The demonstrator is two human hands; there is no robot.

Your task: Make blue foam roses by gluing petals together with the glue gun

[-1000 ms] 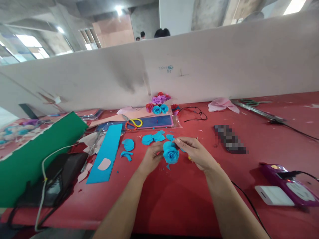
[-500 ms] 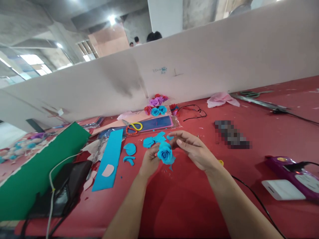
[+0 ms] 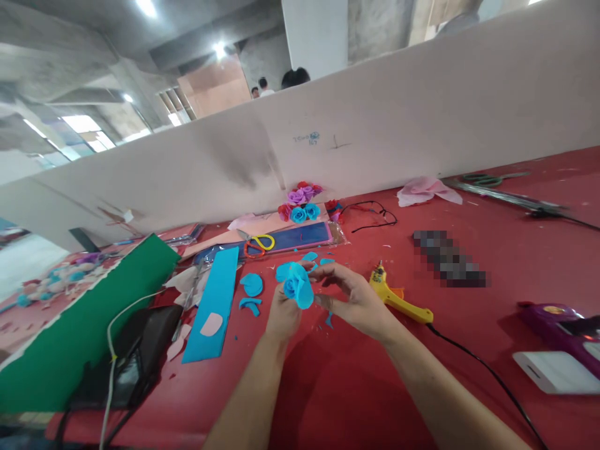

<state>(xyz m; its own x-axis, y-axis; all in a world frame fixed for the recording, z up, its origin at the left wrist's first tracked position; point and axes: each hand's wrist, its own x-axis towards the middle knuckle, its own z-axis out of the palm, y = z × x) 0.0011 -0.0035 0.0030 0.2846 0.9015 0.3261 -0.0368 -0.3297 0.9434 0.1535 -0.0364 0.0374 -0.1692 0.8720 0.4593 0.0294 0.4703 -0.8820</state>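
Observation:
A blue foam or paper rose [image 3: 294, 289] is in the middle of the head view, one broad petal [image 3: 305, 294] standing out toward the right. My left hand [image 3: 285, 315] is closed around its base from below; the stem is hidden. Beside the petal, my right hand [image 3: 349, 297] has its thumb and fingers curved and apart, the tips at or very near its edge; contact is hard to tell. Behind the rose lie loose blue petals [image 3: 310, 257]. A blue disc-shaped piece [image 3: 252, 285] and curved blue scraps [image 3: 250, 305] are to the left. A yellow glue gun [image 3: 400, 299] rests right of my right hand.
A blue sheet strip [image 3: 219, 300], scissors [image 3: 259, 245] and a green board [image 3: 94, 331] occupy the left. Finished roses [image 3: 300, 203] and eyeglasses [image 3: 372, 212] lie by the white partition [image 3: 375, 112]. A purple power strip [image 3: 562, 328] and white adapter [image 3: 557, 372] are at right.
The rose has turned and shifted slightly left, its broad petal now facing me. My right hand has moved down and left, its fingers wider, uncovering the glue gun. The view has shifted slightly.

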